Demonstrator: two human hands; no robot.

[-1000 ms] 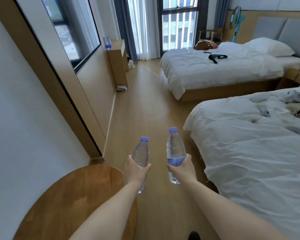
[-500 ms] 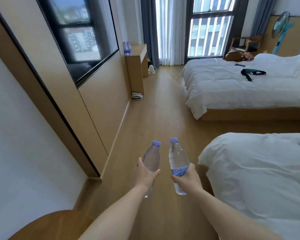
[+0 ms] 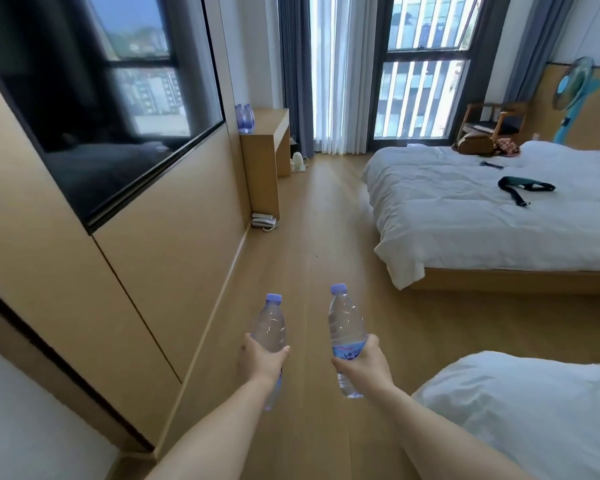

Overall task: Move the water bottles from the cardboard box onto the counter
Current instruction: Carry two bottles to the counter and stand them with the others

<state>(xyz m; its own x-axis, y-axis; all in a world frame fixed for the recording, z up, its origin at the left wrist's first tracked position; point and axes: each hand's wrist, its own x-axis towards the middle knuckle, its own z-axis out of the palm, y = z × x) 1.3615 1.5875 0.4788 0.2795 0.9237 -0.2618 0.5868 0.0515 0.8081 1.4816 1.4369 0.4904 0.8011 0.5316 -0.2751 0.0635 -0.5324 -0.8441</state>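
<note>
Two clear water bottles, purple caps, gripped in hands

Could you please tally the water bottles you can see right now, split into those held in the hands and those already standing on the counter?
Held in the left hand: 1 bottle
Held in the right hand: 1 bottle
On the far counter: a cluster of bottles, at least 2; too small to count exactly
Total: at least 4

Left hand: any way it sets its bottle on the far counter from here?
Probably not yet. The left hand grips its bottle well short of the counter down the room; open floor lies between.
</note>
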